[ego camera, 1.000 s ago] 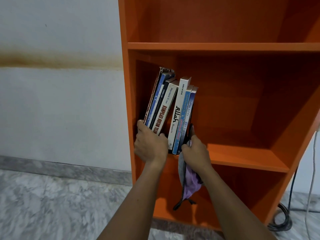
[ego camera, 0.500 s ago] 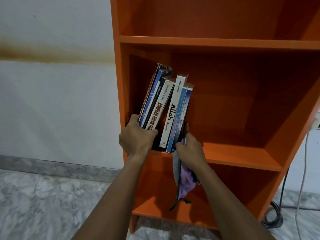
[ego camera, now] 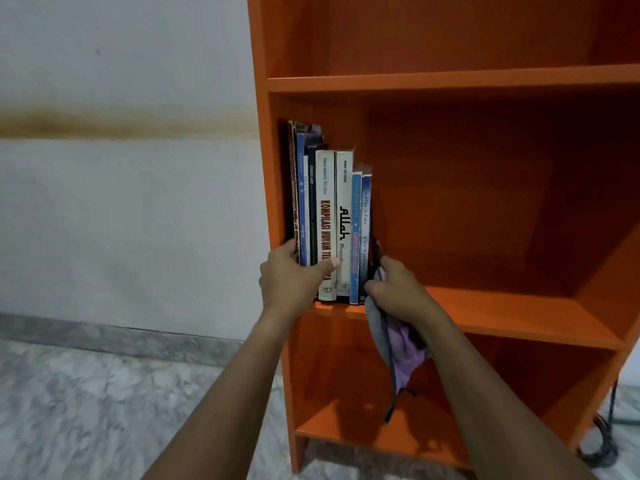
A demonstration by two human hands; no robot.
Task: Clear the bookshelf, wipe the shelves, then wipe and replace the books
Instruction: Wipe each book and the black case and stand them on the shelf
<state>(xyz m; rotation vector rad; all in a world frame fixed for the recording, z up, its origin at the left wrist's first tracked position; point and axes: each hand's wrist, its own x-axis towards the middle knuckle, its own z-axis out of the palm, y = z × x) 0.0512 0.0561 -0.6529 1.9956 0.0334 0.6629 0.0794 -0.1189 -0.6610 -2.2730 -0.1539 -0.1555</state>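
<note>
1. Books [ego camera: 329, 220] stand upright in a tight row at the left end of the middle shelf [ego camera: 502, 317] of an orange bookshelf [ego camera: 260, 98]. The leftmost one is close against the side panel.
2. The row steps down in height from left to right: dark and blue spines first, two white spines in the middle, and two slim blue ones last.
3. The left hand [ego camera: 287, 282] grips the row low on its left side. Its fingers are tucked out of sight beside the first book, and its thumb lies across the lower spines as far as the first white one.
4. The right hand [ego camera: 398, 292] is clenched round a grey and lilac cloth [ego camera: 401, 344] and rests against the right end of the row, just beside the last blue book.
5. The cloth hangs from that fist below the shelf's front edge, in front of the lower compartment, with a dark strap dangling from it.
6. An upper shelf [ego camera: 450, 79] runs above the books, and a bottom shelf [ego camera: 346, 434] lies below.
7. Left of the bookshelf is a pale wall [ego camera: 121, 220] crossed by a brownish band.
8. The floor [ego camera: 86, 410] is grey and marbled, and a dark cable [ego camera: 604, 441] lies coiled on it by the bookshelf's lower right corner.
</note>
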